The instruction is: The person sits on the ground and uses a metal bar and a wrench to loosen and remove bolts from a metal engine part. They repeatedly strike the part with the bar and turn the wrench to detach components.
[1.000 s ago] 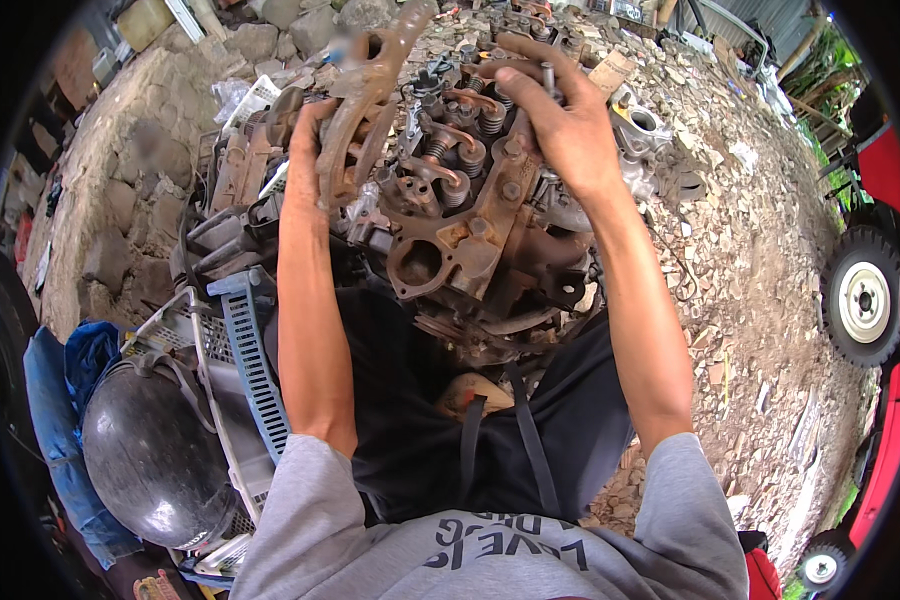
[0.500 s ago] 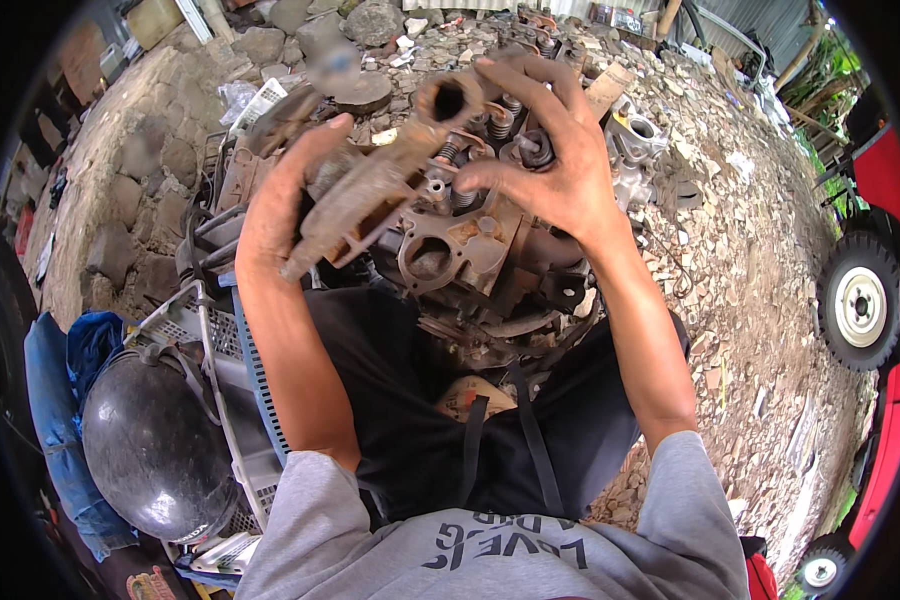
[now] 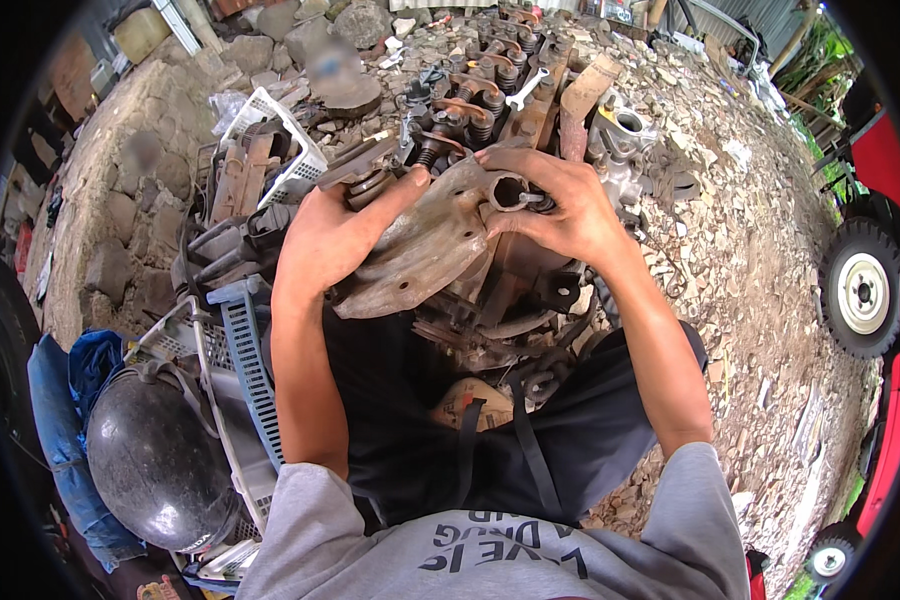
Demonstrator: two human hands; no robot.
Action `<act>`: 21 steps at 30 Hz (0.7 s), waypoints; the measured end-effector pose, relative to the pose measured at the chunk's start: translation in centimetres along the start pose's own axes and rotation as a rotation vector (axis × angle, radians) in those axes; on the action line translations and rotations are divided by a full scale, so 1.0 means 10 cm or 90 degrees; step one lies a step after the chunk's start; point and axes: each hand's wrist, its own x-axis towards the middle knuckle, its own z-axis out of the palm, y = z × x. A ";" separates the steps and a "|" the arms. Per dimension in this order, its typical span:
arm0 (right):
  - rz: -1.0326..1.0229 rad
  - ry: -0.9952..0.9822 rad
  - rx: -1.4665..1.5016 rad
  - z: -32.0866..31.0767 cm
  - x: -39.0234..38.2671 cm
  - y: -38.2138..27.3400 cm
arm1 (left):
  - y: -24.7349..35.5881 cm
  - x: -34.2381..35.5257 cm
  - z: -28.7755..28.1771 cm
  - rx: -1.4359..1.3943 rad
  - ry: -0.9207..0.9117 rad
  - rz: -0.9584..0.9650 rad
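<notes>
A worn grey-brown metal engine casting (image 3: 425, 265), with bolt holes and a round pipe opening at its right end, lies across the near end of the engine. My left hand (image 3: 340, 228) is closed on its left side, thumb along the far edge. At the pipe end, my right hand (image 3: 565, 205) grips it between thumb and fingers. Behind the casting stretches the engine's rusty cylinder head, with rows of valve springs (image 3: 480, 122) and rocker arms. A spanner (image 3: 527, 90) rests on top of the head. The casting hides the near face of the engine; whether it touches there I cannot tell.
A white plastic basket (image 3: 292, 150) with metal parts stands at the far left, and a silvery carburettor-like part (image 3: 625, 130) right of the engine. A blue crate (image 3: 250, 360) and a black helmet (image 3: 158, 455) are by my left arm. Stony ground (image 3: 760, 300) lies to the right.
The casting has come down from a raised, tilted position to a flatter one over the engine's near end. My right hand has moved nearer to me, and my left hand rightward; both still hold it.
</notes>
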 end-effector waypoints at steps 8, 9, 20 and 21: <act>0.020 -0.021 -0.084 -0.08 -0.12 0.01 | -0.06 -0.03 0.12 0.118 0.018 -0.007; 0.025 -0.025 -0.092 -0.09 -0.13 0.01 | -0.09 -0.03 0.13 0.145 0.027 0.003; 0.073 -0.101 -0.131 -0.19 -0.25 -0.03 | -0.12 -0.14 0.18 0.220 0.075 -0.028; 0.078 -0.100 -0.140 -0.19 -0.29 -0.02 | -0.10 -0.20 0.21 0.245 0.094 -0.027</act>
